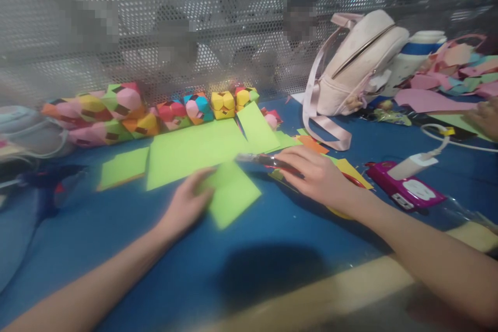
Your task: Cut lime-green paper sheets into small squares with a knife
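Observation:
My left hand [190,198] grips the left edge of a small light-green paper sheet [235,197], thumb over it and the other fingers partly hidden. In my right hand [313,174] are scissors [268,160], their blades pointing left just above the sheet's top corner. A bit of red handle shows by the wrist. Beyond the hands lies a large green paper sheet [194,150], with a green strip [259,127] standing out at its right end. To its left is a stack of smaller green paper [123,167]. Both hands are slightly blurred.
Folded paper cubes [128,104] line the mesh partition [218,26]. A pale backpack [354,72] stands at the back right, near a white bottle [422,44]. A purple power strip [404,184] holds a white charger. Another person's hand [488,116] shows at the right edge.

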### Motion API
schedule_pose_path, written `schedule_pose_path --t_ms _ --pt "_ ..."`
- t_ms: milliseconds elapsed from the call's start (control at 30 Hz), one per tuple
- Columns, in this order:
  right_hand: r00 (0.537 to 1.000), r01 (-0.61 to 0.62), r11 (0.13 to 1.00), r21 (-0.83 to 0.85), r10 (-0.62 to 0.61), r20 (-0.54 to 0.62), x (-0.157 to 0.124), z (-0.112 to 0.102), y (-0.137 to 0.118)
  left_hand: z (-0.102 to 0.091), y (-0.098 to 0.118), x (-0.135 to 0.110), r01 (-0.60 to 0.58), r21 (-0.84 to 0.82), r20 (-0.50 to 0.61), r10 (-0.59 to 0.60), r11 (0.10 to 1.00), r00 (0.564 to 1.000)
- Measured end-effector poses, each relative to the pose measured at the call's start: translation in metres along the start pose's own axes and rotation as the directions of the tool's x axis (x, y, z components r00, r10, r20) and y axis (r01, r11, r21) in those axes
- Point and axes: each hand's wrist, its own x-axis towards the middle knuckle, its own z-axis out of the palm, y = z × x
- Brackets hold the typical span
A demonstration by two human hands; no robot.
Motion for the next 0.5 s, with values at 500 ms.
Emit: schedule_pose_path --t_ms 500 --pt "0.997 0.035 0.999 0.019 -0.036 0.070 0.002 -0.011 -0.002 0.000 -0.002 -0.001 -0.010 -0.028 0.024 0.011 1.000 1.000"
